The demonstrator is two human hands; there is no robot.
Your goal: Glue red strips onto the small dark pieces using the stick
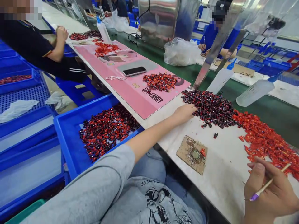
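Observation:
My left hand (185, 113) reaches to the near left edge of a pile of small shiny black pieces with red parts (213, 107). Its fingers are drawn together at the pile; what they grip is hidden. Held over the front right of the table, my right hand (268, 188) is closed around a thin wooden stick with a purple end (263, 187). Just beyond it spreads a heap of small red pieces (268, 137). Between my hands lies a stained square board (192, 154) bearing a small round cap-like disc (195, 155) and a red bit.
A pink mat (149, 107) carries a phone (135, 71) and a pile of red-black pieces (160, 81). Two squeeze bottles (220, 79) lean behind my piles. A blue tray (70, 146) of pieces sits at my left. A co-worker (44, 49) sits further left.

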